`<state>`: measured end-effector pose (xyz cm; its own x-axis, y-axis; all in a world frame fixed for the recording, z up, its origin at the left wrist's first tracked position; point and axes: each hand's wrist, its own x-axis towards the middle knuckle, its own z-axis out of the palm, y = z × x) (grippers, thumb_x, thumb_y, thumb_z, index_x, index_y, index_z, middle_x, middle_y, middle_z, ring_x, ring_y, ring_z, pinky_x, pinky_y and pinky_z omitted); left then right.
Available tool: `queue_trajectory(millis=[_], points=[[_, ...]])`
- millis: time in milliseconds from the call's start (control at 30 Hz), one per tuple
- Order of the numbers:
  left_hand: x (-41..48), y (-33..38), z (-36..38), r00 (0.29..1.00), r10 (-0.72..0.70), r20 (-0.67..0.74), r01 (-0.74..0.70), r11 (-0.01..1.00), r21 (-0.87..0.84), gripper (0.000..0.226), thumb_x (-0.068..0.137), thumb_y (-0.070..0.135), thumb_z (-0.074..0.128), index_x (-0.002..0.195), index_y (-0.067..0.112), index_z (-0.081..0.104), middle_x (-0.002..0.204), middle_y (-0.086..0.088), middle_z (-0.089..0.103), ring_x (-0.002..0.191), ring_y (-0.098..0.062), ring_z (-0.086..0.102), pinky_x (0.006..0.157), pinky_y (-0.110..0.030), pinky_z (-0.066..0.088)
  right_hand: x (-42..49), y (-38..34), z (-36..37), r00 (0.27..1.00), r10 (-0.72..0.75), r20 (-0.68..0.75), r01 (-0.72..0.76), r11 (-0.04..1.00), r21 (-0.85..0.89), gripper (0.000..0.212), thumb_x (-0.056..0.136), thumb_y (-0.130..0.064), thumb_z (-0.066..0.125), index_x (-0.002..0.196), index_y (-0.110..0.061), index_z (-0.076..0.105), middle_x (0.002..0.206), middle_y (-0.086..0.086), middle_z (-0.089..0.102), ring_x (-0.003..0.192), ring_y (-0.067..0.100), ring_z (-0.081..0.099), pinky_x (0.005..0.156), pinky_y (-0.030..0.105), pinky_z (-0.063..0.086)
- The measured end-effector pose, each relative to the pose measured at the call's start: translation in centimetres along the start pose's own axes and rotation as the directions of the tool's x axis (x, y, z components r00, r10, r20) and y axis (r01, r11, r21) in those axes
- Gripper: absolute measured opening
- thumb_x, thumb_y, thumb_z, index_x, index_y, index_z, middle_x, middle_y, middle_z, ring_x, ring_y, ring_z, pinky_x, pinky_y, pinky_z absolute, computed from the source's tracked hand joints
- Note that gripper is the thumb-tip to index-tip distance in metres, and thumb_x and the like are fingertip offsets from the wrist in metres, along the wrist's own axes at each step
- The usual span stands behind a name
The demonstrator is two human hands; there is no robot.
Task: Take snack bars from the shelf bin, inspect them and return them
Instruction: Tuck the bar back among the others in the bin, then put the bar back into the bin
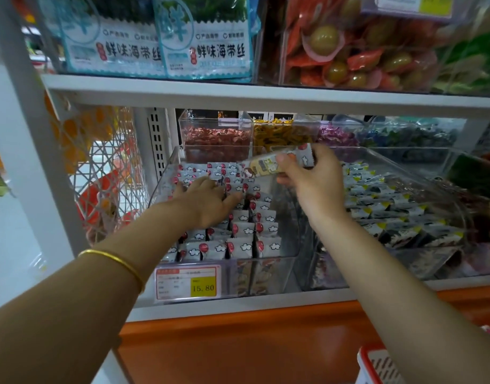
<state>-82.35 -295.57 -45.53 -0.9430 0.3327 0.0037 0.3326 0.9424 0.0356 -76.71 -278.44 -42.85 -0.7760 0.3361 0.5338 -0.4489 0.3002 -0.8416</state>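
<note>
A clear shelf bin [266, 275] holds several rows of grey-and-white snack bars [244, 245] with red dots and cloud prints. My right hand [310, 178] is raised above the bin and pinches one snack bar [268, 163] by its right end, held roughly level, its yellow-and-white face toward me. My left hand [207, 198] reaches into the back left of the bin, fingers spread and laid on the bars there. Whether it grips one is hidden by the hand itself. A gold bangle [119, 261] sits on my left forearm.
A yellow price tag [188, 284] reading 15.80 is on the bin front. A second clear bin of dark-and-white packets [390, 212] stands to the right. Candy bins [216, 137] are behind, seaweed packs [205, 42] on the shelf above. A red basket [377, 367] is at the lower right.
</note>
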Motion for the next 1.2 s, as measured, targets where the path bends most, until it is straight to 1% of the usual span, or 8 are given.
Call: queue_trajectory(millis=[133, 333, 433, 567, 667, 867, 1133, 1200], points=[[-1.0, 0.0, 0.1, 1.0, 0.014, -0.003, -0.014, 0.999, -0.043, 0.065, 0.093, 0.058, 0.01, 0.13, 0.019, 0.046, 0.141, -0.01, 0.036, 0.137, -0.027, 0.024, 0.111, -0.059, 0.01, 2.6, 0.1, 3.4, 0.989, -0.035, 0.142, 0.062, 0.98, -0.19, 0.033, 0.085, -0.017, 0.067, 0.108, 0.002, 0.052, 0.106, 0.019, 0.059, 0.098, 0.031, 0.061, 0.084, 0.048, 0.052], [-1.6, -0.3, 0.4, 0.997, 0.062, -0.043, -0.063, 0.997, -0.038, 0.065, 0.093, 0.057, 0.01, 0.138, 0.022, 0.04, 0.148, -0.005, 0.033, 0.14, -0.022, 0.019, 0.11, -0.058, 0.009, 4.7, 0.9, 7.7, 0.883, -0.195, 0.427, 0.39, 0.812, -0.435, 0.036, 0.082, -0.02, 0.07, 0.113, -0.005, 0.059, 0.112, 0.009, 0.062, 0.1, 0.019, 0.056, 0.08, 0.024, 0.042], [-2.2, -0.4, 0.4, 0.994, 0.082, -0.066, -0.087, 0.993, -0.076, 0.066, 0.092, 0.058, 0.01, 0.139, 0.022, 0.039, 0.152, 0.0, 0.03, 0.142, -0.02, 0.015, 0.111, -0.057, 0.007, 5.1, 1.5, 9.0, 0.833, -0.144, 0.534, 0.454, 0.729, -0.513, 0.03, 0.081, -0.02, 0.071, 0.104, -0.004, 0.061, 0.096, 0.004, 0.056, 0.087, 0.015, 0.05, 0.066, 0.022, 0.036], [-3.2, -0.5, 0.8, 0.993, 0.071, -0.095, -0.082, 0.989, -0.121, 0.063, 0.094, 0.054, 0.015, 0.147, 0.021, 0.025, 0.156, 0.0, 0.017, 0.144, -0.019, 0.005, 0.113, -0.055, 0.002, 5.2, 3.1, 9.7, 0.727, 0.072, 0.683, 0.536, 0.562, -0.63, 0.023, 0.092, -0.022, 0.053, 0.112, -0.015, 0.065, 0.115, 0.007, 0.061, 0.112, 0.024, 0.046, 0.094, 0.038, 0.039], [-3.6, -0.3, 0.8, 0.997, 0.044, -0.067, -0.051, 0.993, -0.105, 0.064, 0.096, 0.053, 0.015, 0.149, 0.018, 0.019, 0.159, -0.001, 0.006, 0.145, -0.018, -0.004, 0.113, -0.052, -0.002, 5.2, 3.6, 9.6, 0.705, 0.219, 0.675, 0.513, 0.499, -0.698, 0.034, 0.095, -0.019, 0.044, 0.124, -0.027, 0.059, 0.129, 0.009, 0.049, 0.124, 0.027, 0.036, 0.101, 0.04, 0.031], [-4.0, -0.3, 0.6, 0.999, 0.013, -0.048, -0.019, 0.992, -0.128, 0.066, 0.095, 0.056, 0.013, 0.15, 0.019, 0.014, 0.159, 0.0, 0.0, 0.145, -0.016, -0.008, 0.114, -0.049, -0.008, 6.9, 3.1, 10.0, 0.848, 0.02, 0.529, 0.324, 0.77, -0.55, 0.025, 0.094, -0.009, 0.046, 0.108, -0.014, 0.066, 0.116, 0.004, 0.064, 0.107, 0.018, 0.058, 0.09, 0.029, 0.044], [-3.9, -0.3, 0.4, 0.998, 0.001, -0.056, -0.011, 0.983, -0.182, 0.063, 0.096, 0.054, 0.018, 0.146, 0.017, 0.028, 0.158, -0.002, 0.01, 0.145, -0.018, -0.002, 0.116, -0.05, -0.003, 8.1, 4.9, 12.9, 0.818, 0.067, 0.571, 0.531, 0.293, -0.795, 0.024, 0.091, -0.026, 0.057, 0.112, -0.015, 0.064, 0.124, 0.007, 0.052, 0.12, 0.028, 0.041, 0.092, 0.04, 0.044], [-3.8, -0.3, 0.4, 0.999, 0.0, -0.054, -0.01, 0.984, -0.18, 0.063, 0.096, 0.054, 0.019, 0.144, 0.016, 0.031, 0.158, -0.004, 0.012, 0.145, -0.019, 0.0, 0.116, -0.05, -0.001, 8.1, 5.1, 13.0, 0.827, 0.046, 0.561, 0.524, 0.302, -0.797, 0.019, 0.089, -0.026, 0.06, 0.105, -0.017, 0.066, 0.121, 0.005, 0.054, 0.117, 0.027, 0.042, 0.09, 0.039, 0.043]])
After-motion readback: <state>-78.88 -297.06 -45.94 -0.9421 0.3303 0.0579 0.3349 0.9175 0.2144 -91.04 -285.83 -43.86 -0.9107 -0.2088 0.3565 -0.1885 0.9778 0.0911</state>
